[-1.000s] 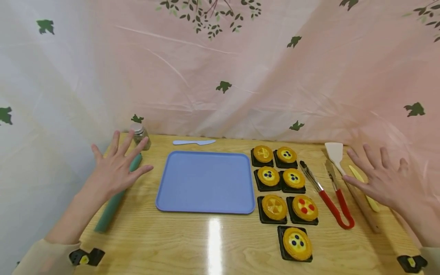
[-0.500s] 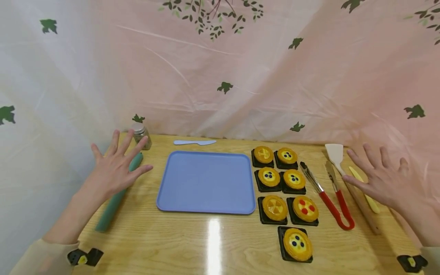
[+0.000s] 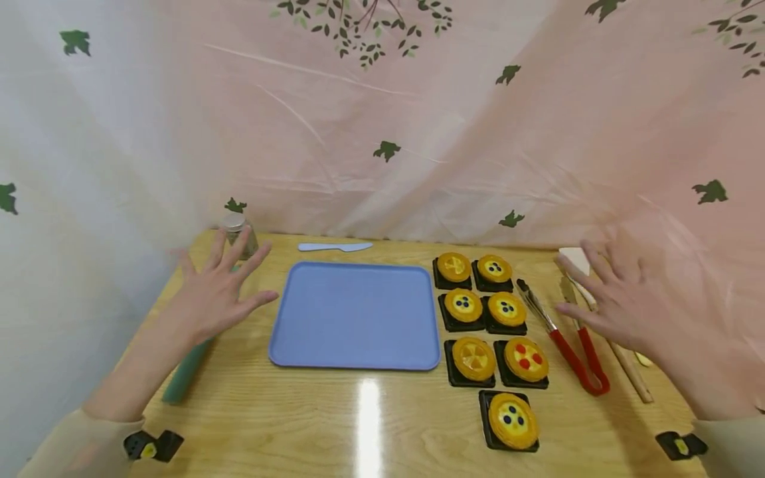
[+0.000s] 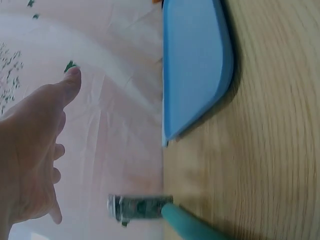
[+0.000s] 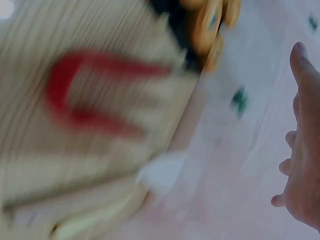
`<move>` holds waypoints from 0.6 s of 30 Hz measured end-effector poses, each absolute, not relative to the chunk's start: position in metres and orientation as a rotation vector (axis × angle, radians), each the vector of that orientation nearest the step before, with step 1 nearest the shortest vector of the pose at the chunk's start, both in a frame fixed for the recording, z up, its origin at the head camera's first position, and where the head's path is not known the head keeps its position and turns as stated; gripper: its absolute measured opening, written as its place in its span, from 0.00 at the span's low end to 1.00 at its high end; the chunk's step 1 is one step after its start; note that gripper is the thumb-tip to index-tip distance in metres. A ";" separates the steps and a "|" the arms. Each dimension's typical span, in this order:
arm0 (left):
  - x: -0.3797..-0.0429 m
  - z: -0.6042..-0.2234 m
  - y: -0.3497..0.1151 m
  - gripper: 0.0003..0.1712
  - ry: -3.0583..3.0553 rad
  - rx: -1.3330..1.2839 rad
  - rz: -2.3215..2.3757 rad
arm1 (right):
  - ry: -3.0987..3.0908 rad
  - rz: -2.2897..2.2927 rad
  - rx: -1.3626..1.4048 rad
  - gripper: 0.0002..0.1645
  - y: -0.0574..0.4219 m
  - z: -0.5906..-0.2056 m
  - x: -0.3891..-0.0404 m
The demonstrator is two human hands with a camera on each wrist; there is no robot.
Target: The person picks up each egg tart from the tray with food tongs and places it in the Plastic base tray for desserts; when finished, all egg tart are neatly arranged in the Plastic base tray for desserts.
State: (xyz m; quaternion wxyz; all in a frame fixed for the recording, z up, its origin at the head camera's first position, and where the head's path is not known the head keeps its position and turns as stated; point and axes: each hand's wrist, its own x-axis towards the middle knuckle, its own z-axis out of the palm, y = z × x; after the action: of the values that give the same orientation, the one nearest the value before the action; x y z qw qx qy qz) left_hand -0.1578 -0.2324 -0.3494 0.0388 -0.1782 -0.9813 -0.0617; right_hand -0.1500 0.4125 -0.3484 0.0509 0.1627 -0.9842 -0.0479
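Observation:
With fingers spread, my left hand [image 3: 215, 299] hovers over the teal roller-like stick [image 3: 188, 372] at the table's left, holding nothing. Just beyond its fingertips stands a glass jar [image 3: 248, 244] with a silvery lid, partly hidden. My right hand [image 3: 627, 299], fingers also splayed and slightly blurred, is in the air above the tools on the right. Below it lie red-handled tongs [image 3: 574, 358], a white spatula [image 3: 575, 259] with a wooden handle, and a yellow knife-like tool [image 3: 643, 359], mostly covered by the hand in the head view.
A blue tray [image 3: 355, 315] lies mid-table, with a pale blue knife [image 3: 335, 247] behind it. Between tray and tongs, several tarts sit on black square bases, among them one with red dots [image 3: 526, 360] and a nearest one [image 3: 512, 420]. A patterned curtain [image 3: 382, 119] hangs behind.
My right hand has moved left, now covering more of the spatula and yellow tool. My left hand has shifted slightly right. The objects on the table stay in place.

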 end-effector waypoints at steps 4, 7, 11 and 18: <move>-0.156 -0.357 -0.210 0.49 -2.978 -0.707 -0.148 | -2.889 -0.105 0.792 0.56 0.341 -0.350 -0.157; -0.153 -0.365 -0.189 0.49 -2.905 -0.871 -0.132 | -2.815 -0.084 1.024 0.56 0.288 -0.354 -0.158; -0.149 -0.368 -0.161 0.48 -2.797 -1.065 -0.147 | -2.734 -0.055 1.260 0.56 0.238 -0.358 -0.158; -0.146 -0.361 -0.135 0.49 -2.732 -1.282 -0.111 | -2.672 -0.036 1.406 0.55 0.205 -0.364 -0.159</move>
State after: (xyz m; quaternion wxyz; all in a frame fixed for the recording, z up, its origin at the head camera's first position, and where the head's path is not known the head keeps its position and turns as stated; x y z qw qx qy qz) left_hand -0.1458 -0.1346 -0.3613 0.0607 -0.4238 -0.9030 -0.0368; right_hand -0.1591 0.2050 -0.3637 0.0608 0.4648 -0.8832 -0.0120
